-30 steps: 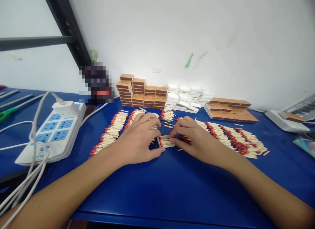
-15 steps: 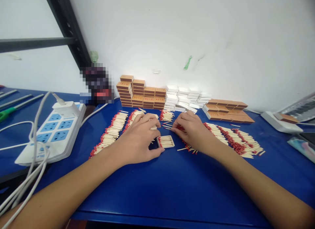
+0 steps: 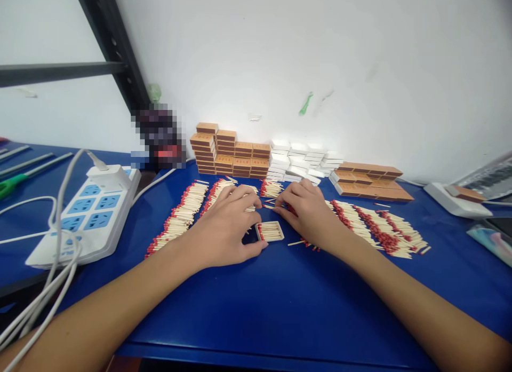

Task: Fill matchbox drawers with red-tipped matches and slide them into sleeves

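A small white matchbox tray, partly filled with red-headed matches, lies on the blue table. My left hand curls around its left end, thumb at the front corner and index finger at the back. Just right of the tray, my right hand is closed over loose matches, its fingertips pinched at a match. The palm hides most of the pile beneath it. A small bunch of matches lies behind the tray.
Rows of matches lie to the left, more matches to the right. Behind stand stacked brown matchboxes, white trays and brown sleeves. A power strip with cables is at left, another white strip at right.
My right hand has shifted slightly left, its fingertips coming to the loose matches behind the tray. My left hand and the tray have stayed in place.
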A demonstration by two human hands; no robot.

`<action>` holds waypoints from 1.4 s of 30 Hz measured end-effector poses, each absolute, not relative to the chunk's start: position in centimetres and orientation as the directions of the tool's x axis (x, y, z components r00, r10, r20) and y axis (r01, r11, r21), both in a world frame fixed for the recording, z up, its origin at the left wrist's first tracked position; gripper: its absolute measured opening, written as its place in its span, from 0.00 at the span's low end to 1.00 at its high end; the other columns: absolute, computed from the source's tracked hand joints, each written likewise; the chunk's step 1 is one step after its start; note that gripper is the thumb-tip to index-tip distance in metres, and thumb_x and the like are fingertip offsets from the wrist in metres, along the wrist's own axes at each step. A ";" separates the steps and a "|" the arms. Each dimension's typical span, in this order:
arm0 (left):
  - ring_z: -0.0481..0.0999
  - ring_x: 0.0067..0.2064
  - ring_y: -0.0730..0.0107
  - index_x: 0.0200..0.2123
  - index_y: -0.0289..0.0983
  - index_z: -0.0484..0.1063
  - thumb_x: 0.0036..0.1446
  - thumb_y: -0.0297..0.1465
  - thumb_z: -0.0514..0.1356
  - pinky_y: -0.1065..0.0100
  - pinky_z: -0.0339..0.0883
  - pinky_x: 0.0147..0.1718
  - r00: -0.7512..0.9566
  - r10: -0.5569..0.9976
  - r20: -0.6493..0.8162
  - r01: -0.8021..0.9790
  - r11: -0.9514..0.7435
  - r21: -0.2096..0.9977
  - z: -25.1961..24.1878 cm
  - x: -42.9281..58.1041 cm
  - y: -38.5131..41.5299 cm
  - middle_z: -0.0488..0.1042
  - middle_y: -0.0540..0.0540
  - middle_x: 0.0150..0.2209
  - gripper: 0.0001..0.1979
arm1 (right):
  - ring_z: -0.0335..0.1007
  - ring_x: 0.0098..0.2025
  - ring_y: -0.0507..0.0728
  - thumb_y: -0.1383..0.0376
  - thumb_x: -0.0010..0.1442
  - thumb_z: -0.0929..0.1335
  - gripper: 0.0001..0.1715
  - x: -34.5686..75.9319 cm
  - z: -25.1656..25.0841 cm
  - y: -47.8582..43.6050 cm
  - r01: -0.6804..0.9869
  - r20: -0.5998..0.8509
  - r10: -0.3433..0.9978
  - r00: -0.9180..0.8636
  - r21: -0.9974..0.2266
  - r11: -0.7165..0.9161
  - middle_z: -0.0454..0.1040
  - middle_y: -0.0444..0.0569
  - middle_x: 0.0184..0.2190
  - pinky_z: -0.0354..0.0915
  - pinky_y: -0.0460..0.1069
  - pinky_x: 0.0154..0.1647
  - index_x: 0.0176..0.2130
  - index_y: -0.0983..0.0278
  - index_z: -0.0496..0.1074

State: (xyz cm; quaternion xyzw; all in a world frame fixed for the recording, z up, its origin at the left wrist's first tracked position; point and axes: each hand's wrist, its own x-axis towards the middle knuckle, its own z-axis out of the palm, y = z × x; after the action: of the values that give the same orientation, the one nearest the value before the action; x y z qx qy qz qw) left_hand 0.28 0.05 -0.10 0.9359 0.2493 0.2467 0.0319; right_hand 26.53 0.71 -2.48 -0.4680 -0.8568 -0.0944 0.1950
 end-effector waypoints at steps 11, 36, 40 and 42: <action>0.73 0.64 0.47 0.37 0.37 0.80 0.62 0.39 0.72 0.43 0.61 0.66 0.752 0.483 0.449 0.451 -0.873 0.184 -0.1 0.3 0.1 0.80 0.41 0.52 0.11 | 0.62 0.44 0.65 0.64 0.77 0.68 0.10 26.3 -1.5 -0.4 0.813 0.410 0.727 -0.550 0.064 0.579 0.75 0.55 0.40 0.59 0.58 0.45 0.41 0.64 0.74; 0.73 0.64 0.47 0.38 0.37 0.81 0.63 0.40 0.71 0.43 0.61 0.65 0.752 0.478 0.455 0.453 -0.875 0.171 -0.2 0.3 0.1 0.80 0.40 0.52 0.11 | 0.65 0.47 0.66 0.63 0.74 0.70 0.06 27.4 -1.7 0.2 0.840 0.411 0.769 -0.490 -0.014 0.543 0.77 0.56 0.43 0.62 0.59 0.47 0.46 0.63 0.77; 0.73 0.64 0.46 0.38 0.37 0.81 0.63 0.39 0.71 0.42 0.62 0.65 0.755 0.476 0.450 0.450 -0.876 0.173 -0.1 0.3 0.1 0.80 0.40 0.52 0.11 | 0.65 0.47 0.66 0.65 0.74 0.68 0.08 27.4 -1.8 1.0 0.838 0.353 0.796 -0.492 -0.054 0.542 0.76 0.56 0.42 0.62 0.59 0.49 0.41 0.62 0.76; 0.73 0.63 0.46 0.38 0.37 0.81 0.62 0.39 0.71 0.42 0.61 0.65 0.756 0.477 0.448 0.450 -0.876 0.174 -0.1 0.2 0.1 0.80 0.40 0.52 0.11 | 0.64 0.47 0.66 0.66 0.74 0.68 0.08 27.2 -1.8 1.1 0.836 0.349 0.793 -0.499 -0.046 0.546 0.76 0.56 0.42 0.62 0.59 0.49 0.41 0.62 0.76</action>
State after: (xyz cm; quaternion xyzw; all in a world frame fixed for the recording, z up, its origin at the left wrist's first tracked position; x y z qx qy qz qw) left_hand 0.25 0.08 -0.08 0.9366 0.2477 0.2465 0.0275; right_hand 27.16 1.12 -1.77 -0.4720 -0.8633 -0.0645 0.1668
